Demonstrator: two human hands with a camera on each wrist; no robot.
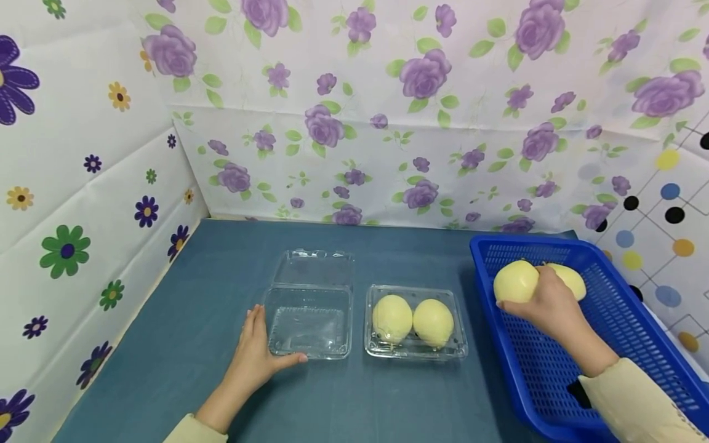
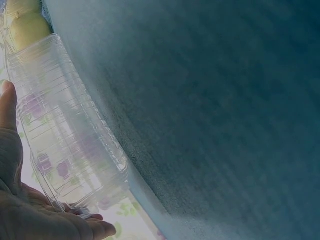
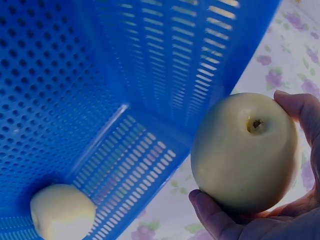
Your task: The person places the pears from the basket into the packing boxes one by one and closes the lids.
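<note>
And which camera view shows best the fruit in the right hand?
The right wrist view: the fruit is large there, mostly uncovered. The head view shows it smaller, partly covered by the right hand; the left wrist view misses it.

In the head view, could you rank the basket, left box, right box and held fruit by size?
Largest to smallest:
Basket
Left box, counting its open lid
Right box
Held fruit

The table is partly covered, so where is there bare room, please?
Bare table lies between the left wall and open container; in front of the fruit container, between the left hand and blue basket; and behind both containers, up to the back wall. Crowded: the gap between the containers.
</note>
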